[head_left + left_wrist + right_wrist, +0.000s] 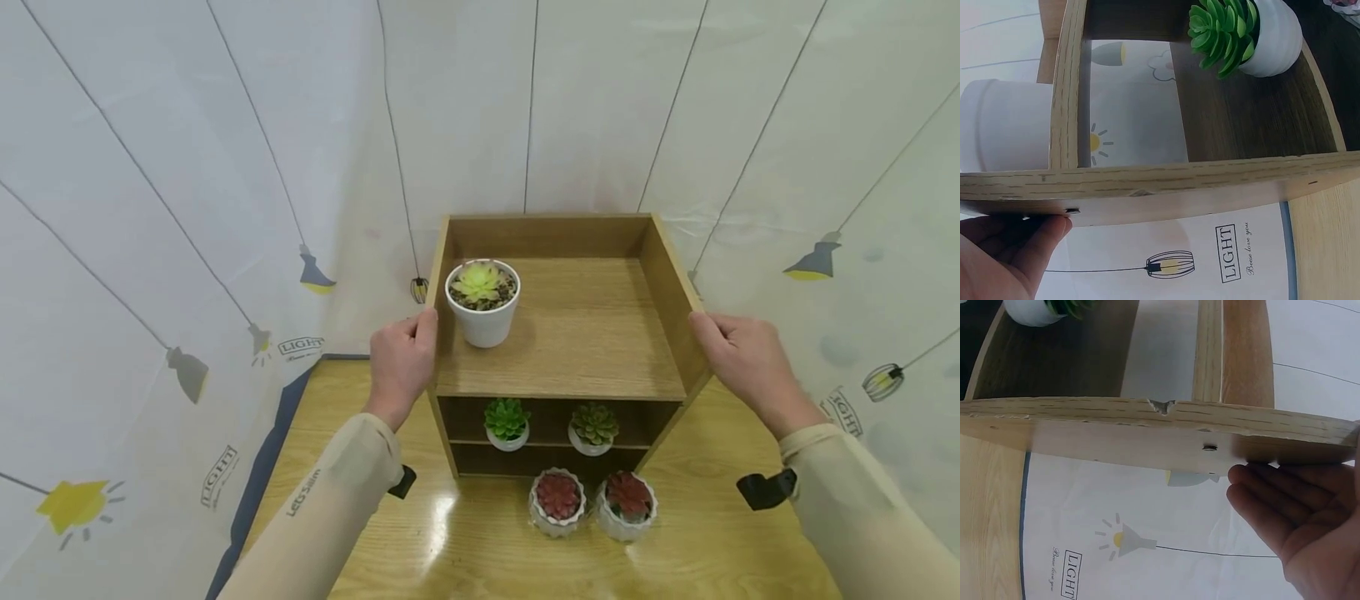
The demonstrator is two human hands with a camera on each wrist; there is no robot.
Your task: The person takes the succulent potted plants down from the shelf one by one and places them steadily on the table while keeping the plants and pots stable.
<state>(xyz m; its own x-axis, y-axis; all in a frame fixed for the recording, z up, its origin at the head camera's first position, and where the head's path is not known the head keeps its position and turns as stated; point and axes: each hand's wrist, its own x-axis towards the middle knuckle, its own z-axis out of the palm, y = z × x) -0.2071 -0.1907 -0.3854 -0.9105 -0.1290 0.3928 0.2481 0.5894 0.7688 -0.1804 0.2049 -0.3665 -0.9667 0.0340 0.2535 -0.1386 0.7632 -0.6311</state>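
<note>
A small wooden shelf (592, 317) stands upright against the papered wall, one hand at each side. My left hand (403, 362) grips the left side panel near the top, thumb along its front edge. In the left wrist view, the fingers (1047, 247) touch the panel's outer face. My right hand (746, 362) holds the right side panel at a similar height; its fingers (1266, 487) lie against the outer face in the right wrist view. A white pot with a pale green succulent (483, 304) sits at the left on the top board.
Two potted green succulents, one left (507, 425) and one right (592, 429), sit on the middle level. Two red succulents in scalloped white pots (557, 502) (627, 506) stand on the wood-grain surface (465, 550) before the shelf. Lamp-printed paper (600, 108) covers the walls behind and beside.
</note>
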